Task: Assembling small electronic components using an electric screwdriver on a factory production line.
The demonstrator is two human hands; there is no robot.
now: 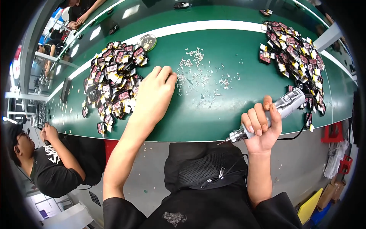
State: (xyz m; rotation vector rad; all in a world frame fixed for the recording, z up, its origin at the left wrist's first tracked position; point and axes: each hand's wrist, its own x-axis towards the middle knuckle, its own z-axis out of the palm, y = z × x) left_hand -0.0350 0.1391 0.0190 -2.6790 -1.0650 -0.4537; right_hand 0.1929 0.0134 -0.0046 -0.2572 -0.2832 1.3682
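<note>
My right hand [262, 128] is wrapped round a grey electric screwdriver [288, 102], whose thin bit points down to the left over the table's near edge. A black cord runs from its back end. My left hand [155, 91] is closed, knuckles up, its fingertips curled down and hidden over the green table. Whatever it may hold cannot be seen. Just right of those fingers lie many tiny pale pieces [205, 79], perhaps screws, loosely scattered. Close on its left is a large heap of small black devices [110, 68] with reddish labels and white-and-yellow tabs.
Another heap of such devices [295, 53] covers the table's right side. A round shallow tin [147, 41] stands behind the left heap. A white strip [206, 25] crosses the green table [190, 122]. A co-worker [57, 160] sits at the left; red stools [332, 133] are at lower right.
</note>
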